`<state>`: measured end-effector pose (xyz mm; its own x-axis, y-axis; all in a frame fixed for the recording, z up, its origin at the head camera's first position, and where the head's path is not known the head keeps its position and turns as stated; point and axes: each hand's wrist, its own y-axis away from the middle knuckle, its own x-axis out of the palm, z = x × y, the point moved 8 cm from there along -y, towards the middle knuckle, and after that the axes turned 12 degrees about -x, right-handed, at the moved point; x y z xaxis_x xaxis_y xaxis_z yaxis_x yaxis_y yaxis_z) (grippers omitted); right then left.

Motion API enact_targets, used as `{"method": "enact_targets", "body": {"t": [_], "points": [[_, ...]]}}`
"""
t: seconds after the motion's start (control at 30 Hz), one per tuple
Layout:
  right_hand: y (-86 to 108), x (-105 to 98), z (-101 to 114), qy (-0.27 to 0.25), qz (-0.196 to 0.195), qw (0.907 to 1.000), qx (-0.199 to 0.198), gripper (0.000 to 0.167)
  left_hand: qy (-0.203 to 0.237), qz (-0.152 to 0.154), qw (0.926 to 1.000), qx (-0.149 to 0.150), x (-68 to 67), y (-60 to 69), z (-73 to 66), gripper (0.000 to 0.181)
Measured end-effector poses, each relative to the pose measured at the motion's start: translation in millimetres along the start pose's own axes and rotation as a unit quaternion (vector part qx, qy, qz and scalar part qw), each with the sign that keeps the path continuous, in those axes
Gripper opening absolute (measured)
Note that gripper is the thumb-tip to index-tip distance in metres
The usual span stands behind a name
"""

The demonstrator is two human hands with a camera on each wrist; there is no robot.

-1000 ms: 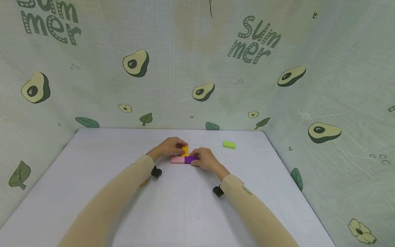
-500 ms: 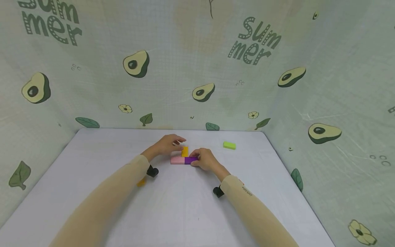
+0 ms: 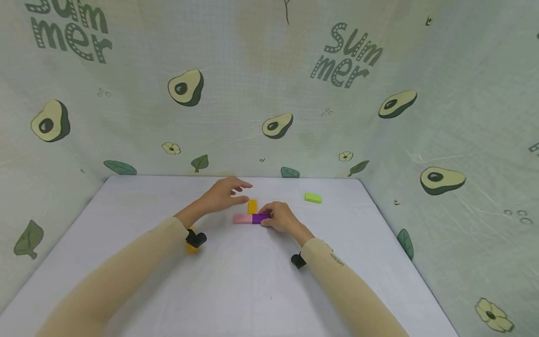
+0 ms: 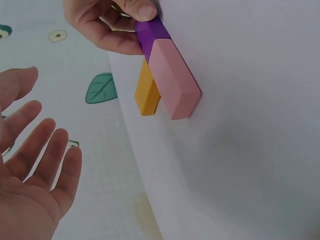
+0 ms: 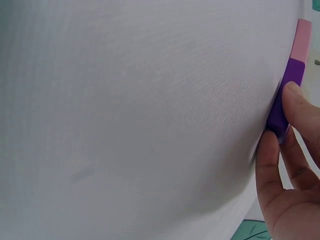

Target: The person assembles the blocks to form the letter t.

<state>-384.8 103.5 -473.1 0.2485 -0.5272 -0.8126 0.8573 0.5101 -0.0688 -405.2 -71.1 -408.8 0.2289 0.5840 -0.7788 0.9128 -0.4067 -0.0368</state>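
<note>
A pink block and a purple block lie end to end in a row on the white table. My right hand pinches the purple block at its free end, thumb on the near side, as the right wrist view shows. Behind the row, by the joint, a yellow block points away from me; in the left wrist view the yellow block appears against the row's far side. To the left of it, my left hand hovers with fingers spread, holding nothing.
A lime green block lies farther back on the right. Under my left wrist, partly covered by the black wrist camera, is another yellow piece. Patterned cloth walls border the table at the back and sides.
My left hand has let go of the yellow block and drawn back up and to the left, its fingers spreading. More of the yellow piece beneath that wrist shows. The right hand stays on the purple block.
</note>
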Motion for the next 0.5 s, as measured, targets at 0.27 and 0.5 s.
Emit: {"method": "enact_targets", "body": {"t": [0.27,0.5], "points": [[1.3,0,2,-0.003,-0.002,1.0000,-0.002,0.021,-0.015,-0.031,0.9994,0.002,-8.2,26.1,-3.3,0.049],[0.9,0,1,0.000,-0.004,1.0000,-0.002,0.021,-0.023,-0.037,0.9990,-0.012,-11.5,49.5,5.2,0.052]]}}
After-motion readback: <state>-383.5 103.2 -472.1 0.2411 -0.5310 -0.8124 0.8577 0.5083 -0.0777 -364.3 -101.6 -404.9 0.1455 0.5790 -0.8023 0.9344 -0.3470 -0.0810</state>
